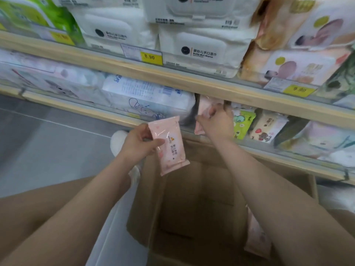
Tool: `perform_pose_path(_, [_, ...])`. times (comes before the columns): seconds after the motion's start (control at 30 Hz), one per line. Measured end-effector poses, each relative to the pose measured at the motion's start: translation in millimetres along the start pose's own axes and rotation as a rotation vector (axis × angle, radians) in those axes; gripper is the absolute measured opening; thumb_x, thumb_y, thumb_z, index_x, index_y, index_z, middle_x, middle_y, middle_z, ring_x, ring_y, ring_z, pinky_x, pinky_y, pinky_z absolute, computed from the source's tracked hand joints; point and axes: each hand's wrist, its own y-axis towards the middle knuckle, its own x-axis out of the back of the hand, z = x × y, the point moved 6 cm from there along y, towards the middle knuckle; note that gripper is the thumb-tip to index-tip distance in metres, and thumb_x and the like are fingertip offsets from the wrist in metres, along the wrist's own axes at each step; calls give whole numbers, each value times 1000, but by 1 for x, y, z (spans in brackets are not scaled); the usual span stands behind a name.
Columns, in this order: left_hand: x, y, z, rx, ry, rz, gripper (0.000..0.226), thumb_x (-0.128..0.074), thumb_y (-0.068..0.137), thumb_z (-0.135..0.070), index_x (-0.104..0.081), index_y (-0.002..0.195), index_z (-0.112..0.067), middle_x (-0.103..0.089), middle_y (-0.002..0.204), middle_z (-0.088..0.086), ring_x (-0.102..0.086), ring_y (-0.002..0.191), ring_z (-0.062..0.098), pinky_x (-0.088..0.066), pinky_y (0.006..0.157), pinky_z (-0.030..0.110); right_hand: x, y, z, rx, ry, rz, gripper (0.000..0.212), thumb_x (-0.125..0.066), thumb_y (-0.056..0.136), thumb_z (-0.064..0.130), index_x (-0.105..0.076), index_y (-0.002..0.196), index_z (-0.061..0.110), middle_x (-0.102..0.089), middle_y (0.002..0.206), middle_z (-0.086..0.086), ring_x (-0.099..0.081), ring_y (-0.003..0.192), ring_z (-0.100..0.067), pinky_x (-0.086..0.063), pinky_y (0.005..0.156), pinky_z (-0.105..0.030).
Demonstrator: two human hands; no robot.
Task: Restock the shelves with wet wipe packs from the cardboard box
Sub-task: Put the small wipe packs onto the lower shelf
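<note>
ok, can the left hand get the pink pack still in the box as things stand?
Probably not yet: the left hand already grips a pink pack, and the spare pack lies low at the cardboard box's right wall, beneath the right forearm.

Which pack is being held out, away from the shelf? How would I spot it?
Start at the open cardboard box on the floor below the shelves. Just above its left edge, the left hand holds a pink wet wipe pack. Unlike the pink pack the right hand is pushing onto the shelf, it hangs free in the air.
</note>
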Motion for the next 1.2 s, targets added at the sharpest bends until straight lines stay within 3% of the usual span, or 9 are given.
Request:
perform_pose_path(0.13, [-7, 13, 4, -14, -5, 66, 22, -73, 76, -5, -59, 92, -9, -70, 89, 2, -65, 70, 11, -48, 48, 16, -25, 22, -6, -80, 128, -107, 50, -67, 61, 43, -58, 96, 8, -50, 114, -13, -47, 102, -31, -41, 91, -34])
perform_pose_path(0.3, [-9, 19, 8, 2, -32, 102, 25, -73, 76, -3, -57, 96, -1, -68, 86, 3, -63, 61, 1, -47, 47, 15, -54, 27, -10, -21, 115, 31, 42, -66, 79, 21, -58, 119, 12, -43, 134, -17, -44, 118, -28, -38, 98, -28])
perform_pose_path(0.43, [-8, 16, 5, -7, -5, 95, 27, -73, 76, -6, -57, 96, -1, -69, 91, 6, -64, 69, 8, -50, 49, 17, -47, 21, -9, 11, 100, 40, 44, -65, 80, 15, -57, 123, 11, -35, 143, -19, -41, 128, -29, -29, 96, -21])
perform_pose_path(0.57, [-17, 9, -6, -6, -16, 104, 28, -72, 78, -4, -57, 101, -2, -69, 100, 12, -65, 76, 13, -55, 54, 25, -19, -4, -6, 56, 245, 71, 38, -64, 84, 14, -58, 121, 7, -53, 121, -7, -58, 95, -23, -38, 79, -14])
perform_pose_path(0.67, [-32, 4, -24, -31, -30, 137, 31, -70, 79, -1, -56, 106, 1, -67, 101, 13, -64, 75, 8, -56, 54, 24, 3, -34, -9, 54, 397, 253, 28, -61, 89, 19, -63, 116, 11, -60, 103, 6, -59, 81, -11, -43, 73, -11])
perform_pose_path(0.77, [-50, 2, -40, -75, -36, 175, 30, -70, 79, -1, -55, 106, -1, -66, 94, 5, -66, 68, 2, -55, 50, 20, 20, -59, -18, 22, 571, 465, 18, -60, 89, 10, -65, 106, 6, -63, 80, 1, -53, 55, 2, -42, 56, -13])
perform_pose_path(0.9, [-71, 3, -46, -96, -4, 187, 28, -71, 79, -7, -56, 102, -6, -66, 92, 1, -65, 82, 16, -56, 54, 25, 42, -68, -31, -8, 669, 490, 11, -63, 84, -3, -61, 95, -1, -63, 70, -2, -52, 44, -1, -41, 44, -14])
perform_pose_path(1.07, [-59, 6, -38, -340, 548, 20, 43, -69, 81, -28, -54, 120, -18, -59, 116, 1, -55, 107, 19, -46, 88, 32, 62, -38, -30, 45, 557, 292, 10, -61, 87, 3, -59, 96, 8, -63, 81, -2, -59, 51, 1, -52, 55, -17])
perform_pose_path(1.2, [-68, 1, 12, -228, 828, 246, 69, -61, 87, -27, -25, 145, -21, -39, 141, 11, -37, 129, 27, -34, 104, 36, 46, -5, -30, 61, 497, 155, 9, -60, 88, 3, -57, 94, 9, -60, 74, 0, -59, 51, 0, -52, 59, -21])
